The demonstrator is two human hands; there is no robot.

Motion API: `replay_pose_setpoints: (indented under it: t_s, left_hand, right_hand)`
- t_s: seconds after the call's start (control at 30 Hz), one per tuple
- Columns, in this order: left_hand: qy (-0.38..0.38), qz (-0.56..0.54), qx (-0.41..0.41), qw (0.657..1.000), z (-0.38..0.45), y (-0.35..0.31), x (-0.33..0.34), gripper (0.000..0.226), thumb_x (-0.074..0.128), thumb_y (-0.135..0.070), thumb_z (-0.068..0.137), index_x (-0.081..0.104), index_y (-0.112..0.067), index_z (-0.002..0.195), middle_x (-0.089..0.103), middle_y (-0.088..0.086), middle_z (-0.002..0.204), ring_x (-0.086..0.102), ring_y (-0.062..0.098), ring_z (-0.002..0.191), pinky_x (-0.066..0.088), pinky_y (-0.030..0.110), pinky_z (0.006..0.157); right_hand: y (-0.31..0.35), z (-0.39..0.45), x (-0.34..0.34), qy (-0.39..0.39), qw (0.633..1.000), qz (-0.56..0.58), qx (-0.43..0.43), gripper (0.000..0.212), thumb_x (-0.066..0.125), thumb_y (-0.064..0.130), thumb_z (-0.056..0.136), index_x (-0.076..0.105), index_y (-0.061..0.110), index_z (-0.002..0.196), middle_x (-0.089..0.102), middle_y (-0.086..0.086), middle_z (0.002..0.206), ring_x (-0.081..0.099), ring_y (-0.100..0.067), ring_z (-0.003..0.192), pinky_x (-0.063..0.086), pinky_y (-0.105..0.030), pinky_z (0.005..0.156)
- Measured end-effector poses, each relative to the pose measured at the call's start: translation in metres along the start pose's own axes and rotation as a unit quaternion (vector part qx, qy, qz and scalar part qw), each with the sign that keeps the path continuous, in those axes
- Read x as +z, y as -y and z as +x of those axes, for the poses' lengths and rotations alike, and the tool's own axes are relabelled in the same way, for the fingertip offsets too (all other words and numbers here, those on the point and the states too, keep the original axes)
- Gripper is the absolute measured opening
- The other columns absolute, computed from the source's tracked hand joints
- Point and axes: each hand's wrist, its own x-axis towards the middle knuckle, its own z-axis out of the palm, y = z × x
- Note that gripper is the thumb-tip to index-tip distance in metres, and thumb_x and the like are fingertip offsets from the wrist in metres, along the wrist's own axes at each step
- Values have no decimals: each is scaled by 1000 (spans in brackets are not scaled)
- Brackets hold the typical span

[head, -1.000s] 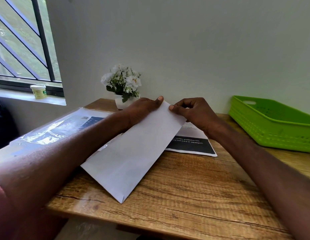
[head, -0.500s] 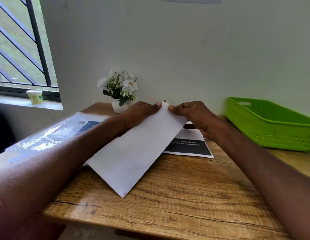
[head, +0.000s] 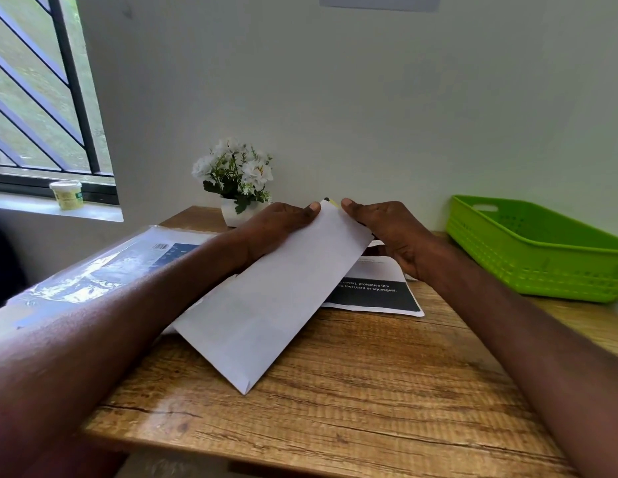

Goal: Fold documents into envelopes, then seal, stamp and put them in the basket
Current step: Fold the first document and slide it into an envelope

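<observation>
A long white envelope (head: pixel 273 298) stands tilted on the wooden table (head: pixel 352 408), its near corner touching the wood. My left hand (head: pixel 283 225) pinches the far end from the left, thumb on the near face. My right hand (head: pixel 390 232) pinches the same end from the right. A bit of yellow and dark shows just past the envelope's top edge. A printed document (head: pixel 373 291) with a black band lies flat under the envelope. The green basket (head: pixel 538 257) sits at the right, against the wall.
A clear plastic packet (head: pixel 104 270) with a dark printed sheet lies on the table's left part. A small white pot of white flowers (head: pixel 237 181) stands at the back by the wall. A small tub (head: pixel 66 194) rests on the window sill.
The view has tipped up a little. Both hands keep their hold on the envelope's far end, with my right hand turned slightly lower along its right edge.
</observation>
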Motion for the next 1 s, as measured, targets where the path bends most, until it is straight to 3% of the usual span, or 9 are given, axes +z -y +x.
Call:
replay_pose_setpoints:
  t_s: [0.1, 0.17, 0.3, 0.4, 0.5, 0.63, 0.73, 0.87, 1.0]
  left_hand:
    - [-12, 43, 9, 999, 1, -1, 0, 51, 55, -47, 104, 78, -3, 92, 75, -2, 70, 69, 9, 58, 54, 18, 59]
    - [-11, 7, -2, 1000, 1, 0, 0, 48, 57, -44, 104, 78, -2, 97, 78, 3, 77, 71, 12, 62, 58, 23, 65]
    - [1, -77, -25, 997, -2, 0, 4, 43, 61, -44, 102, 80, -6, 96, 80, 10, 83, 75, 17, 63, 59, 26, 58]
    - [17, -115, -34, 993, -4, 0, 5, 40, 62, -43, 102, 80, -9, 89, 80, 11, 82, 76, 18, 62, 58, 26, 55]
    - [7, -90, -18, 996, -2, 1, 5, 39, 60, -42, 103, 80, -10, 95, 81, 9, 85, 76, 17, 67, 59, 26, 61]
    - [25, -106, -17, 994, 0, 1, 3, 40, 58, -40, 104, 79, -6, 102, 81, 9, 89, 78, 18, 71, 59, 25, 60]
    - [37, -137, -21, 990, 1, 2, 4, 41, 58, -40, 104, 78, -3, 106, 81, 12, 93, 78, 19, 73, 61, 27, 62]
    - [48, -168, -48, 984, -1, 5, 3, 49, 61, -46, 101, 76, -2, 113, 79, 19, 106, 78, 29, 85, 64, 35, 69]
    - [35, -143, -53, 988, 2, 6, 4, 52, 62, -47, 100, 75, 0, 116, 78, 21, 109, 77, 30, 86, 65, 36, 72]
  right_hand:
    - [3, 0, -1, 8, 999, 17, 36, 52, 77, 58, 81, 77, 9, 99, 76, -8, 103, 68, -24, 88, 63, -43, 83]
    - [4, -1, -3, 32, 998, 7, 55, 56, 73, 65, 81, 77, 11, 96, 75, -5, 92, 69, -23, 81, 63, -39, 74]
    - [6, 0, -9, 53, 995, 26, 82, 53, 71, 68, 81, 74, 15, 86, 68, 4, 73, 66, -21, 71, 60, -35, 65]
    - [5, 2, -12, 29, 997, -8, 71, 52, 76, 64, 79, 76, 13, 89, 73, 3, 76, 70, -22, 76, 63, -38, 73]
    - [4, 0, -11, 24, 998, -35, 53, 56, 80, 60, 77, 77, 9, 100, 76, -4, 93, 71, -22, 82, 63, -38, 72]
    - [4, -2, -8, 45, 997, -45, 45, 49, 86, 48, 75, 79, 7, 103, 77, -12, 107, 68, -22, 91, 61, -43, 85]
    - [4, -3, -10, 58, 996, -49, 36, 38, 87, 43, 75, 81, 10, 93, 78, -7, 97, 68, -19, 88, 60, -42, 85]
    - [2, -2, -12, 54, 995, -88, 10, 37, 87, 47, 73, 82, 14, 89, 78, 1, 86, 69, -12, 80, 56, -30, 68]
    - [1, -2, -13, 60, 991, -121, 21, 34, 88, 45, 73, 82, 14, 87, 79, 0, 85, 70, -14, 82, 53, -31, 70]
